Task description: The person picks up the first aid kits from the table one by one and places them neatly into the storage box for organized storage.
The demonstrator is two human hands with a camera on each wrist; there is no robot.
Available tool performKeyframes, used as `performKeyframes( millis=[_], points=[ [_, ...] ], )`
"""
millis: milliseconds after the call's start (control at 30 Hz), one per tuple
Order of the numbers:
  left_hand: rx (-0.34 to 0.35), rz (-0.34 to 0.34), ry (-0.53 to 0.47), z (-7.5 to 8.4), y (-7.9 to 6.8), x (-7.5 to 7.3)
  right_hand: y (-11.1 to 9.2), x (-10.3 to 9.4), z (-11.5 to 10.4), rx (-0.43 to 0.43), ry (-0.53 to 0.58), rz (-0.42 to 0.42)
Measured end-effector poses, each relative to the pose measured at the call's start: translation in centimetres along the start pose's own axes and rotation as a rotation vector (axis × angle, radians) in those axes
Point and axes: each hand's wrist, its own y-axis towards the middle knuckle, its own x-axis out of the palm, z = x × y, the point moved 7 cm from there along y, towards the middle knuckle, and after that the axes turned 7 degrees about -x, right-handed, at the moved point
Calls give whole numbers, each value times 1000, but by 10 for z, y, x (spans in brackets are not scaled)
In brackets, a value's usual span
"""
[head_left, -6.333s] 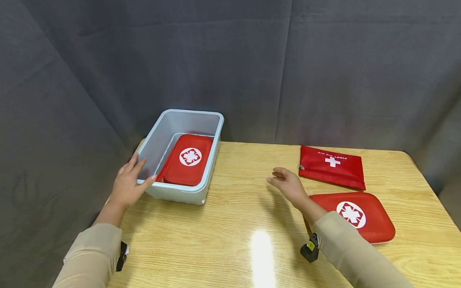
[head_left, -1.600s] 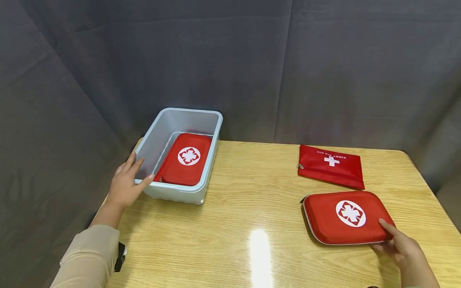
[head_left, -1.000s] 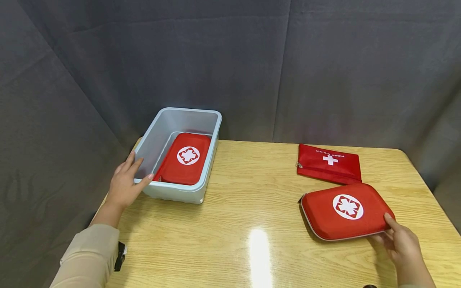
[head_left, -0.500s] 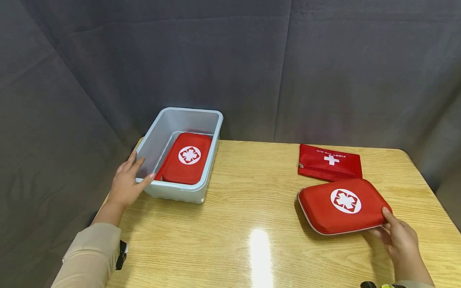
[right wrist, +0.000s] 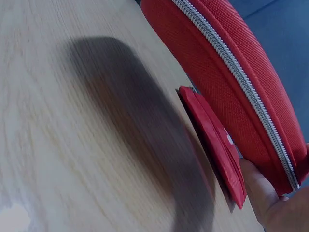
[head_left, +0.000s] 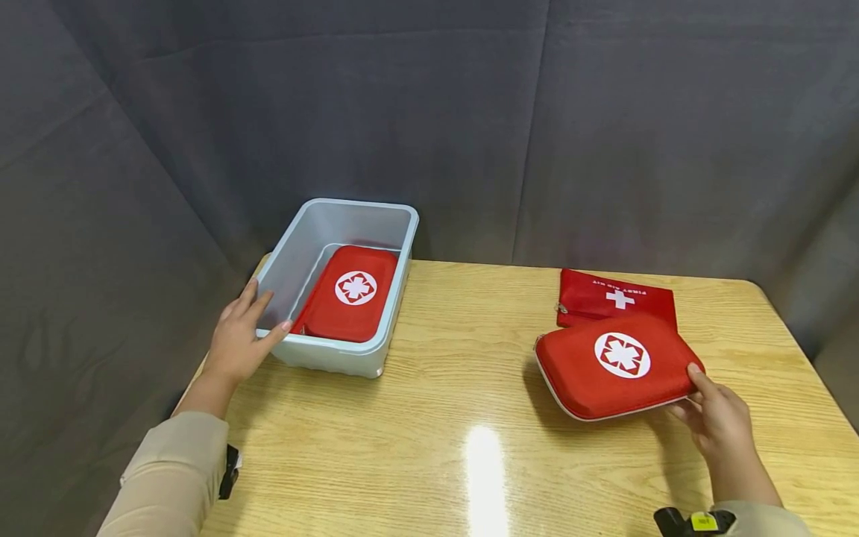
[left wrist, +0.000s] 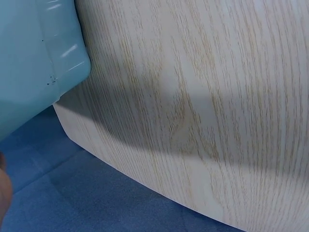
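My right hand grips the near right corner of a red hard-shell first aid case with a white cross emblem, thumb on top, and holds it tilted above the table. The right wrist view shows that case from below, with its zipper, clear of the wood. My left hand grips the near left corner of a pale blue plastic bin, thumb over the rim. A second red case lies inside the bin. A flat red first aid pouch lies behind the lifted case.
Dark grey curtains hang behind and to the left of the table. The left wrist view shows the bin's corner next to the table's rounded left edge, with blue floor below.
My right hand went from the table's middle to the case's near right corner, took hold, then lifted it and carried it leftward and up. My left hand stayed on the bin.
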Motion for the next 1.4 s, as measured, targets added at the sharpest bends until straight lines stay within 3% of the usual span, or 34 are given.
performKeyframes(
  millis=[133,267,333,567,800,833,933,1033,1100,1400],
  points=[
    [6,4,9,2,0,0,-21,24,-12,8,-41,51],
    [8,7,19,2,0,-1,-42,54,-25,37,-8,40],
    [9,7,23,3,0,-2,-41,60,-26,34,-16,41],
    [18,15,28,3,-1,-2,-1,64,-6,-27,-23,-34],
    [20,22,32,2,-1,-1,-46,122,-37,-45,100,-106],
    [20,21,33,3,0,-2,-39,121,-33,-56,139,-140],
    [22,17,34,4,0,-2,-37,128,-34,-52,144,-126],
    [23,15,32,4,-1,-2,-41,140,-37,-47,180,-134],
    [23,17,31,3,-1,-2,-54,154,-46,-37,166,-107],
    [12,13,31,2,0,-1,-56,190,-46,-33,171,-141]
  ],
)
